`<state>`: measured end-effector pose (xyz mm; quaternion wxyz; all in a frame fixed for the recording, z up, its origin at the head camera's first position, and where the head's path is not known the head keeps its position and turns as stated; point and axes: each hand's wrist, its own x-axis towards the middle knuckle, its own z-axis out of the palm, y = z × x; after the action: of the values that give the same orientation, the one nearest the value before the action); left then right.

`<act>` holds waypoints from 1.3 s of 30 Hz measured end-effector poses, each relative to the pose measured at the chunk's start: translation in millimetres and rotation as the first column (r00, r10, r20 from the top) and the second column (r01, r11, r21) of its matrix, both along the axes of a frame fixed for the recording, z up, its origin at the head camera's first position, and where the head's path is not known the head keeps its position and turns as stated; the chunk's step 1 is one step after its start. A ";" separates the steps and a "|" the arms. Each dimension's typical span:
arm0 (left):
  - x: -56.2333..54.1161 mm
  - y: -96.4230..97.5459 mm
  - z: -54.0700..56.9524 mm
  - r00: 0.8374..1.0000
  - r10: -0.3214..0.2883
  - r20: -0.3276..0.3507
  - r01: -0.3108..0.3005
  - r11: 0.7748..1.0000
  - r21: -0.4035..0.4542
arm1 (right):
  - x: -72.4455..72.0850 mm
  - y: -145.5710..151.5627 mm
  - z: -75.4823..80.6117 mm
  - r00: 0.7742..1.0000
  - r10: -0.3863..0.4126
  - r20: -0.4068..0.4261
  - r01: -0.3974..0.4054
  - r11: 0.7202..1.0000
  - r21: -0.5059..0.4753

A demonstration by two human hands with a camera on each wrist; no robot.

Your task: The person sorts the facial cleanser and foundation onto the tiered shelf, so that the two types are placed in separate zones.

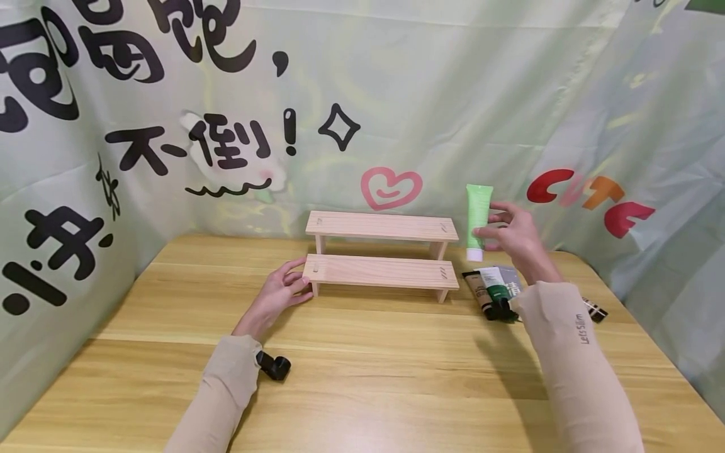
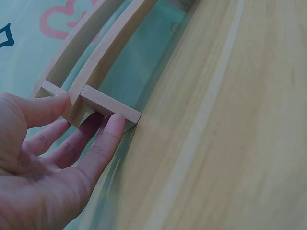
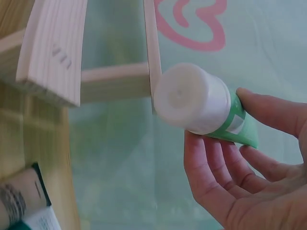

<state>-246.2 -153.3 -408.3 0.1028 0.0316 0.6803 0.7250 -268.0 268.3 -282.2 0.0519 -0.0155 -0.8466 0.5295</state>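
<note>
My right hand (image 1: 518, 236) holds up a light green squeeze tube (image 1: 479, 214) with its white cap (image 3: 184, 96) pointing down. Thumb and fingers pinch the tube's sides, just right of the upper tier of a two-step wooden display riser (image 1: 379, 270). At the riser's left end, my left hand (image 1: 280, 290) grips the lower step. The left wrist view shows the thumb on the board's end and fingertips against the leg (image 2: 110, 103) below it.
Several tubes lie bunched on the table (image 1: 368, 377) below my right hand, among them a brown one (image 1: 480, 294) and a white and green one (image 1: 496, 286). A striped item (image 1: 596, 311) shows past the right sleeve. A printed cloth backdrop (image 1: 453, 94) hangs behind and at both sides.
</note>
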 end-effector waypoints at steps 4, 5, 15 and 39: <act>-0.4 -0.6 -0.1 1.000 0.000 -0.006 0.000 1.000 0.001 | -3.9 -11.4 0.0 1.000 0.005 -0.021 -0.005 1.000 -0.021; -0.5 -0.6 -0.1 1.000 0.001 -0.006 -0.001 1.000 0.000 | -4.6 -14.0 0.0 1.000 0.008 -0.025 -0.009 1.000 -0.025; -0.3 0.2 -1.7 1.000 0.003 0.006 -0.003 1.000 -0.002 | -7.7 -37.5 -1.5 0.997 0.039 -0.060 -0.046 0.991 -0.128; -0.6 0.0 -4.6 1.000 0.015 -0.010 -0.015 1.000 -0.004 | -22.2 -94.3 -5.5 0.988 0.033 -0.151 -0.064 0.977 -0.205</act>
<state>-246.8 -153.2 -412.9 0.0940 0.0299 0.6827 0.7240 -290.2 173.9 -287.7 0.0992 0.0388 -0.7802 0.6163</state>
